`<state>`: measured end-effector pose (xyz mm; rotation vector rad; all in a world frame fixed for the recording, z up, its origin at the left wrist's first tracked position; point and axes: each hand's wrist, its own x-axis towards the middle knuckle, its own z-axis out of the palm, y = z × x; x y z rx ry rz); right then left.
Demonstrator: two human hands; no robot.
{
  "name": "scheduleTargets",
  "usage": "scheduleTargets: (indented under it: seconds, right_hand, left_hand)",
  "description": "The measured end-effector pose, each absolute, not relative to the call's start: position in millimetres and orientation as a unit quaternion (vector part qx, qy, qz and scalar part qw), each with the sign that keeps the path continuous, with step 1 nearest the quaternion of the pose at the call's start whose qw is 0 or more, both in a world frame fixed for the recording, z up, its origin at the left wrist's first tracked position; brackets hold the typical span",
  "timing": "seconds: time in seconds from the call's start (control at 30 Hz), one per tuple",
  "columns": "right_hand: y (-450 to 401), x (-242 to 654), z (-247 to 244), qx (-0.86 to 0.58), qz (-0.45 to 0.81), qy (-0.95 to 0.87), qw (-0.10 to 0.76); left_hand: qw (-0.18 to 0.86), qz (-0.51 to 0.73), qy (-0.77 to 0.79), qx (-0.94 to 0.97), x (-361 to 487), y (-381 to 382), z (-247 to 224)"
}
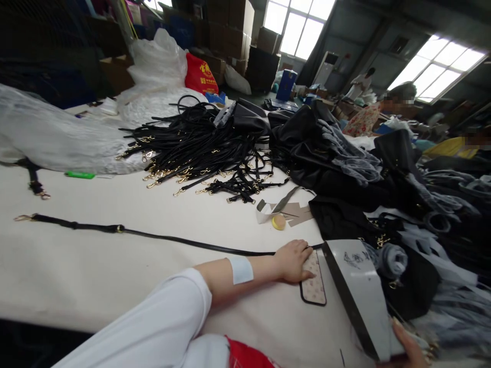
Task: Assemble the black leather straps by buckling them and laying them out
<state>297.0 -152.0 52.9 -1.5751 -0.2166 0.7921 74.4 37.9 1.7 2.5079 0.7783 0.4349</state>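
Observation:
My left hand (293, 260) lies over a long thin black strap (184, 241) and the edge of a phone in a patterned case (314, 286). Its thumb is spread from the fingers, and the strap passes beneath it. A gold clasp (23, 217) ends the strap at the far left. At the lower right, my right hand (408, 347) grips the near end of a grey-white, dark-edged object (356, 286) with handwriting on top. I cannot make out its kind, and most of that hand is cut off by the frame.
Black straps with gold clasps (199, 148) are heaped at the back. Black bags (307, 148) pile up on the right. A tape roll (279, 222), a green object (80, 175) and a shorter strap (34, 179) lie on the white table (115, 276). Other people (364, 117) are further back.

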Motion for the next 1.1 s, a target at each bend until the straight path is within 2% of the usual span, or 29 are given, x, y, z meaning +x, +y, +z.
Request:
scheduleTargets:
  seconds: [0.23, 0.37, 0.5, 0.7, 0.93, 1.1]
  right_hand:
    - [-24, 270, 55, -0.696, 0.249, -0.261, 0.62]
    - [43, 245, 46, -0.745, 0.177, -0.358, 0.534]
    - [65, 210, 26, -0.782, 0.107, -0.437, 0.432]
    - [43, 214, 15, -0.777, 0.11, -0.528, 0.325]
    - [-47, 256, 39, -0.75, 0.121, -0.588, 0.277]
    - [-114, 233, 14, -0.742, 0.103, -0.617, 0.243]
  left_hand:
    - [0.203, 0.176, 0.237, 0.934, 47, -7, -5]
    - [0.186, 0.176, 0.218, 0.942, 34, -29, -3]
    - [0.192, 0.178, 0.214, 0.941, 31, -32, -1]
    - [0.246, 0.198, 0.223, 0.922, 33, -27, -2]
    - [0.274, 0.204, 0.342, 0.875, 32, -18, -9]
    - [0.256, 0.188, 0.346, 0.883, 32, -17, -10]
